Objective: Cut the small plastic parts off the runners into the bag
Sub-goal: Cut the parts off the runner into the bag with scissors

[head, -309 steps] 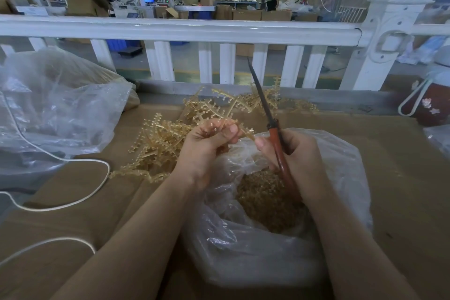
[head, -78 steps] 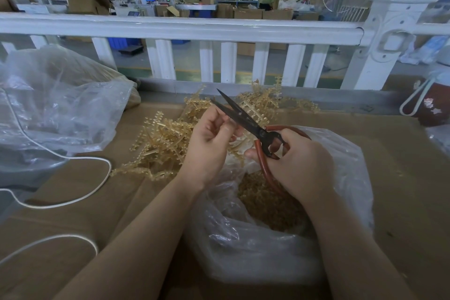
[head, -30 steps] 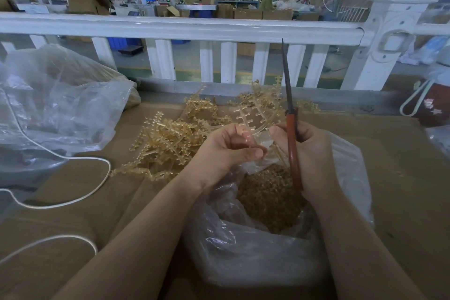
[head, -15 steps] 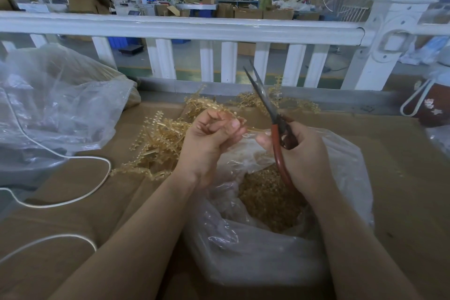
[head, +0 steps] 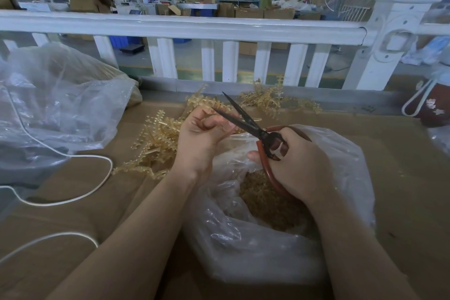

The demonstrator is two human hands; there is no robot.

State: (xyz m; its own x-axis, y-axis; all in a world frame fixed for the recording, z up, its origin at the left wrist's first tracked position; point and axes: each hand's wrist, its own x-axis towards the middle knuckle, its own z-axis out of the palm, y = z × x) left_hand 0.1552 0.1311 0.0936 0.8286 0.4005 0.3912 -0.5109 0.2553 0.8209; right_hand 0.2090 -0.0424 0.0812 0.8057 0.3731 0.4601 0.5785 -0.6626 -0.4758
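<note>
1. Right now, mid-cut: right hand [head: 299, 165] grips red-handled scissors [head: 253, 129], fingers through the loops, blades parted and pointing up-left toward the left hand.
2. Left hand [head: 202, 139] has fingers curled, pinching a thin runner piece [head: 230, 130] right at the blades, above the bag mouth; piece is small and partly hidden, so can't tell how many parts are left on it.
3. Clear plastic bag [head: 255, 246] sits open on the cardboard-covered table [head: 401, 178], near edge, centre, under both hands.
4. Done so far: bag holds a good heap of cut amber parts [head: 267, 202], so I'd judge many runners are already stripped.
5. Left to do: a pile of uncut runners [head: 158, 139] lies just left of the bag and behind the left hand; more runners [head: 267, 100] along the far edge by the white railing [head: 194, 27]. Looks like a sizeable share remains.
6. Another big clear bag [head: 56, 105] sits at the left edge, contents unclear; a white cord [head: 73, 198] runs across the near-left part of the table.
</note>
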